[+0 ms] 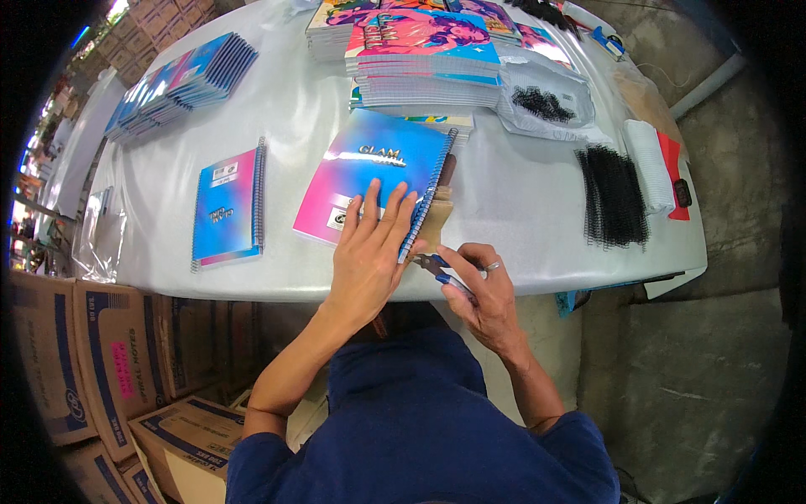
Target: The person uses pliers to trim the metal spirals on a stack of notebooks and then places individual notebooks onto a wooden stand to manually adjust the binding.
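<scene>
A spiral notebook (348, 164) with a blue and pink cover lies tilted near the table's front edge, its black coil along the right side. My left hand (369, 244) rests flat on its lower cover, fingers stretched out. In my right hand (484, 296) is a pair of pliers (432, 265) with blue handles, the jaws at the coil's lower end. Whether the jaws touch the wire I cannot tell. A tan block (437, 218) sits beside the coil, partly hidden by the notebook. To the left lie matching spiral notebooks (227, 206), back cover up.
Stacked notebooks (424, 50) stand at the table's back, with another blue stack (180, 88) at far left. Black wire coils (613, 197) lie at the right, next to a white roll (648, 168). More coils (541, 102) sit in a plastic bag. Cardboard boxes (122, 353) fill the lower left.
</scene>
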Demonstrator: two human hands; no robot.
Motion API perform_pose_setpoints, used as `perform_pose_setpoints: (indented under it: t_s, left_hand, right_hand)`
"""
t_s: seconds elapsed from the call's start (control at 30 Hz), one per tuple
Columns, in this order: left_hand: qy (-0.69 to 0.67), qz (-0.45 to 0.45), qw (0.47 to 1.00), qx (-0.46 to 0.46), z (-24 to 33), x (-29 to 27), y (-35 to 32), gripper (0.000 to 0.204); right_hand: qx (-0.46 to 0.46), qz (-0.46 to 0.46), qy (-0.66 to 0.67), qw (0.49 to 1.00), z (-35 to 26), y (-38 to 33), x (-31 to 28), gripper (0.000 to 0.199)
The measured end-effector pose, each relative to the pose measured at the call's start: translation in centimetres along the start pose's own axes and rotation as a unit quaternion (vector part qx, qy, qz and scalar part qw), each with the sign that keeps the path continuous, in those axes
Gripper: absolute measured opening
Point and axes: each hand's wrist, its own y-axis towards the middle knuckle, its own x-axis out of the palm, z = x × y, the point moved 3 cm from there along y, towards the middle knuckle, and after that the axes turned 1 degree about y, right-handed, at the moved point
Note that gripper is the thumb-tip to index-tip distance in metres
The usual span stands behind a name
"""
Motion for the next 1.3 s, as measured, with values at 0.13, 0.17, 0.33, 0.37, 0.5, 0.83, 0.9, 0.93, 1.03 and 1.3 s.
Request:
perform_pose_setpoints:
  t_s: [0.13, 0.17, 0.33, 0.37, 0.5, 0.83, 0.9, 0.93, 1.03, 1.3]
  left_hand:
    - [-0.005, 0.003, 1.000, -0.011, 0.5, -0.2, 0.2, 0.059]
    - [-0.012, 0.000, 1.000, -0.018, 0.4, -0.1, 0.1, 0.061]
    - [-0.008, 0.004, 1.000, -0.017, 0.0, -0.3, -0.3, 0.063]
    - [-0.001, -0.007, 1.000, -0.012, 0.0, -0.8, -0.4, 0.063]
    - [0.025, 0.008, 1.000, -0.003, -1.3, -3.4, -0.7, 0.064]
    - [0.021, 0.185, 0.959, -0.213, -16.2, -14.6, -1.7, 0.056]
    - [0.103, 0.136, 0.968, -0.183, -19.4, -11.9, -5.1, 0.057]
    - [0.078, 0.088, 0.973, -0.201, -20.5, -10.0, -6.9, 0.061]
    - [0.059, -0.104, 0.974, -0.194, -21.7, -6.5, -10.4, 0.073]
    - [0.038, -0.064, 0.978, -0.195, -19.5, -6.7, -6.4, 0.078]
  right_hand:
    - [-0.008, 0.009, -0.024, 1.000, -0.1, -0.2, 0.3, 0.050]
    - [-0.008, 0.007, -0.029, 1.000, -0.2, -0.1, 0.3, 0.050]
    - [0.236, -0.152, 0.209, 0.937, 0.2, 0.1, 0.4, 0.033]
    - [0.336, -0.222, 0.328, 0.854, 0.4, 0.0, 0.7, 0.030]
    - [0.121, -0.242, 0.282, 0.920, -0.5, 3.2, -1.0, 0.026]
    - [0.179, -0.041, -0.172, 0.968, 14.9, 5.0, -1.5, 0.030]
    - [0.058, 0.008, -0.288, 0.956, 16.9, 5.4, -0.3, 0.030]
    - [0.000, 0.034, -0.345, 0.938, 17.5, 5.7, -0.2, 0.030]
    - [0.035, 0.157, -0.167, 0.973, 20.2, 10.0, -2.8, 0.033]
    - [0.343, -0.028, 0.055, 0.937, 16.7, 27.4, -6.8, 0.044]
